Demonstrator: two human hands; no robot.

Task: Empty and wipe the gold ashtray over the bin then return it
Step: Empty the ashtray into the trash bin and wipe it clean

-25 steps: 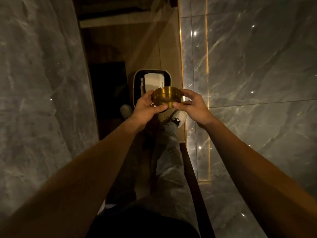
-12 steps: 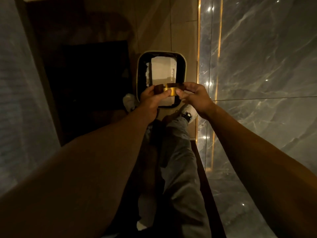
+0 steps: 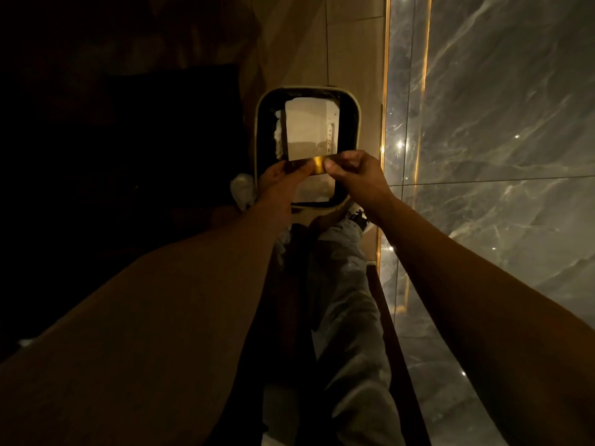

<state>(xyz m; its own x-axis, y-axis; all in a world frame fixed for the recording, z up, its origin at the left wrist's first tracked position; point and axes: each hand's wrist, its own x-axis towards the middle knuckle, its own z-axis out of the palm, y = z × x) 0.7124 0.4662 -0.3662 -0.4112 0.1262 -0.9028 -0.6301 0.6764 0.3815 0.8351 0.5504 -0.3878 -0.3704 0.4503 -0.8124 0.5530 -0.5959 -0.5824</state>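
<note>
The gold ashtray [image 3: 314,165] is tipped on its side, so only its outer wall shows as a narrow gold band. My left hand [image 3: 280,181] grips its left side and my right hand [image 3: 354,175] pinches its right side. Both hold it directly over the open bin [image 3: 259,130], a rounded-square bin with a pale rim and a dark liner. Inside the bin lies a pale sheet or box [image 3: 310,130] with white crumpled paper along its left edge. The ashtray's inside is hidden from me.
A glossy grey marble wall [image 3: 499,123] with a lit gold strip [image 3: 384,91] runs along the right. The tan tiled floor [image 3: 354,43] lies beyond the bin. My grey trousers [image 3: 347,300] and shoes [image 3: 355,217] stand just before the bin. The left side is dark.
The ashtray has turned from bowl-facing-me to edge-on over the bin. My view has dropped closer, so the bin looks larger and sits under my hands.
</note>
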